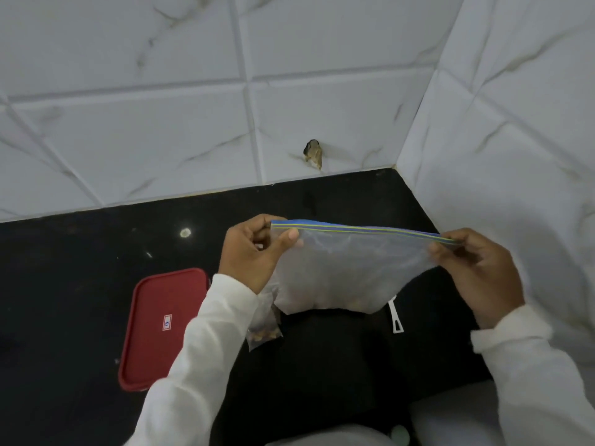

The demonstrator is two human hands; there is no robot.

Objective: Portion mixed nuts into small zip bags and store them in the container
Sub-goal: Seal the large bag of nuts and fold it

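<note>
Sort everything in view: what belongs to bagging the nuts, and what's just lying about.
Job: large zip bag, pinched at its strip by left hand and right hand; small bag of nuts; red lid.
Lying about: white plastic piece, use unclear; wall fitting.

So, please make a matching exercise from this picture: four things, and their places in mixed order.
Things
1. large zip bag
2. red lid
3. small bag of nuts
4. white plastic piece

Places
A. flat on the black counter, far left
B. on that counter, below the large zip bag's right corner
C. held up by the left hand and the right hand
D. right beside the left sleeve

Pairs: 1-C, 2-A, 3-D, 4-B
</note>
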